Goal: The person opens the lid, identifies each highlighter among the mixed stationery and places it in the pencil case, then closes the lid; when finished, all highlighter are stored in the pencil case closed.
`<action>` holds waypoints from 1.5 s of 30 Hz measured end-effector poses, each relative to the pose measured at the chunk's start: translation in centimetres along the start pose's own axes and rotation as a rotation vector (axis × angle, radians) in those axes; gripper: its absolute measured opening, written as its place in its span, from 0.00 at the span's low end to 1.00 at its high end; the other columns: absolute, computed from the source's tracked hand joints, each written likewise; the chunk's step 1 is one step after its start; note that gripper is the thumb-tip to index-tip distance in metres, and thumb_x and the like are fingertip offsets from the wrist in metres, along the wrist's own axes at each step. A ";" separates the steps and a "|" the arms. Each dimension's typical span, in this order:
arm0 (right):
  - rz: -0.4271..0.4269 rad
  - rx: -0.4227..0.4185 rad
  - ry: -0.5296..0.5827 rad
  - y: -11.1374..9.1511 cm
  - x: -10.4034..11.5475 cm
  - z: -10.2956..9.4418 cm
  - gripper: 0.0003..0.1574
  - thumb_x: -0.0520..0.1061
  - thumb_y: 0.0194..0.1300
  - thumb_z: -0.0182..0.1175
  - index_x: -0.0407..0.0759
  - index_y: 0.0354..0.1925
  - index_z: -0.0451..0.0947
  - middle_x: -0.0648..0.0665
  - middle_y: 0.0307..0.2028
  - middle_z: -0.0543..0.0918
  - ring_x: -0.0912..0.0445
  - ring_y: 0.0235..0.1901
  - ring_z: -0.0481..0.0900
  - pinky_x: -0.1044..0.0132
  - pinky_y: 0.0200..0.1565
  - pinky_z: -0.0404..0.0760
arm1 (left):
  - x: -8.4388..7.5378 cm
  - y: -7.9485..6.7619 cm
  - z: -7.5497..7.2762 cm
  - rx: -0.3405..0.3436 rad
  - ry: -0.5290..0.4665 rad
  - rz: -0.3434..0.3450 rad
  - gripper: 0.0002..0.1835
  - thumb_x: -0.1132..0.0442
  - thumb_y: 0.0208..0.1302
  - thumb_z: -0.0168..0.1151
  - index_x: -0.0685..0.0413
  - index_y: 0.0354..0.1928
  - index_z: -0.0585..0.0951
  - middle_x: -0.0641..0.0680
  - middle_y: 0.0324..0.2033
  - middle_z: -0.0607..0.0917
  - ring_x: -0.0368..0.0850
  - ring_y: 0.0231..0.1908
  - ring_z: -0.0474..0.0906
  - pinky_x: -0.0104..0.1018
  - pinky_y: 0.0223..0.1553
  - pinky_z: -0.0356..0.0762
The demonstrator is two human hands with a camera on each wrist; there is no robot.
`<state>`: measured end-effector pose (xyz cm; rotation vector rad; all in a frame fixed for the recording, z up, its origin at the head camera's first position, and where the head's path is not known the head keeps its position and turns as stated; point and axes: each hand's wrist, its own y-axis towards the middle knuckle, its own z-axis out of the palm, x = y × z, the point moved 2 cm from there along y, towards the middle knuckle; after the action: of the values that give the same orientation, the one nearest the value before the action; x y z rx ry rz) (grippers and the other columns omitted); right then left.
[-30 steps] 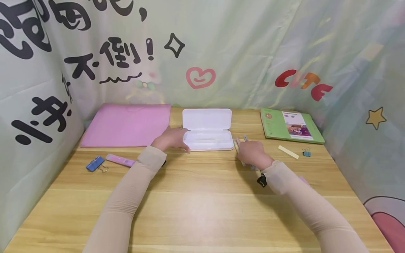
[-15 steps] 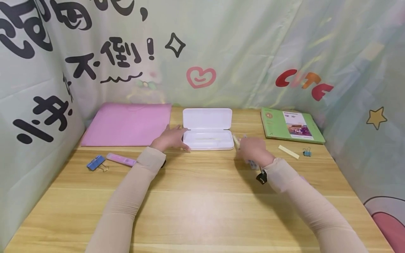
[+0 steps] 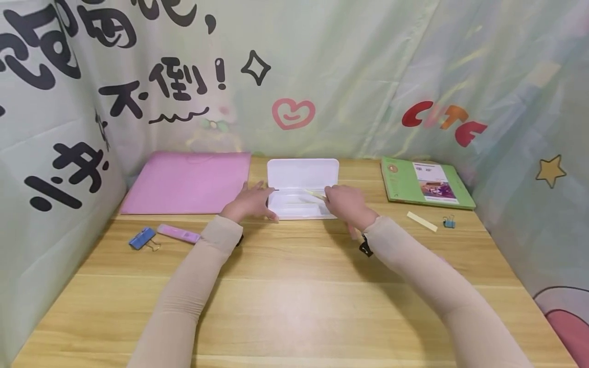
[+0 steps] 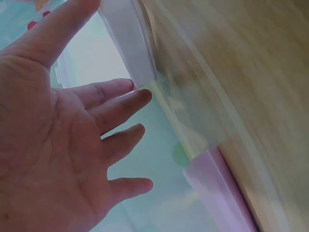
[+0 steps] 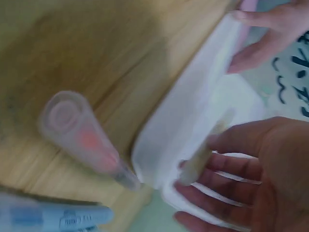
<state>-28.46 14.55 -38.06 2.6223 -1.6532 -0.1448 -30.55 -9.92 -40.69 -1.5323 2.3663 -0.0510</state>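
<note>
An open white pencil case lies in the middle of the table with its lid raised at the back. At its left end my left hand touches the case with thumb and fingertips; in the left wrist view the fingers are straight and spread. My right hand pinches a slim pale yellow pen between thumb and fingers, its tip over the case. Below that hand lie a clear-bodied pen with pink inside and a light blue pen.
A pink folder lies back left, with a blue binder clip and a pink-purple stick-like object in front. At back right sits a green book, near a pale yellow strip and a small teal binder clip. Curtains surround the table.
My right hand has picked up the pale yellow pen from beside the case and moved left, bringing it over the case. The left hand has stayed at the case's left end.
</note>
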 end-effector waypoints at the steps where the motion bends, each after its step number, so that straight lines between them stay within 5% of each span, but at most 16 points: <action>1: -0.021 -0.018 -0.017 0.5 0.1 0.3 0.11 0.47 0.59 0.50 0.46 0.22 0.68 0.50 0.16 0.68 0.56 0.16 0.67 0.61 0.13 0.66 | 0.0 0.0 0.1 0.001 -0.004 -0.001 0.51 0.33 0.36 0.61 0.45 0.64 0.56 0.54 0.62 0.57 0.50 0.64 0.38 0.57 0.57 0.27; 15: -0.127 0.003 -0.042 3.2 1.6 2.1 0.06 0.46 0.59 0.53 0.47 0.30 0.76 0.50 0.22 0.73 0.54 0.22 0.71 0.58 0.18 0.70 | 0.1 0.0 0.5 0.008 0.017 -0.027 0.53 0.31 0.37 0.58 0.46 0.65 0.54 0.52 0.63 0.55 0.46 0.64 0.38 0.55 0.58 0.26; 23: -0.123 0.081 -0.032 2.9 1.3 2.4 0.15 0.37 0.55 0.51 0.49 0.39 0.77 0.48 0.30 0.76 0.53 0.27 0.73 0.58 0.22 0.72 | -0.1 0.0 0.4 0.015 0.012 -0.016 0.52 0.33 0.38 0.59 0.48 0.65 0.54 0.53 0.63 0.54 0.48 0.64 0.39 0.55 0.58 0.26; 34: -0.078 0.071 0.051 0.8 -0.4 1.3 0.21 0.35 0.52 0.51 0.43 0.47 0.74 0.45 0.39 0.77 0.51 0.36 0.74 0.59 0.31 0.76 | -0.3 -0.5 -0.2 0.026 0.011 -0.036 0.51 0.34 0.39 0.59 0.45 0.65 0.53 0.53 0.64 0.52 0.47 0.64 0.37 0.54 0.58 0.23; 41: 0.040 0.143 0.042 -1.4 -1.8 0.6 0.06 0.41 0.57 0.52 0.42 0.33 0.74 0.46 0.28 0.74 0.51 0.31 0.72 0.59 0.27 0.73 | -0.3 -0.5 0.0 0.031 0.004 -0.018 0.51 0.33 0.39 0.58 0.45 0.65 0.53 0.52 0.64 0.53 0.47 0.64 0.36 0.54 0.58 0.23; 45: 0.120 0.287 0.024 -2.7 -2.2 -0.1 0.21 0.51 0.60 0.50 0.48 0.14 0.77 0.50 0.18 0.74 0.54 0.23 0.72 0.61 0.21 0.71 | -0.2 -0.5 0.0 0.020 -0.001 -0.015 0.51 0.33 0.39 0.59 0.45 0.65 0.54 0.52 0.63 0.54 0.48 0.64 0.36 0.54 0.57 0.23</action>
<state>-26.98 17.71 -38.06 2.6939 -1.9478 0.1371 -30.08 -9.91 -40.50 -1.5410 2.3463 -0.0769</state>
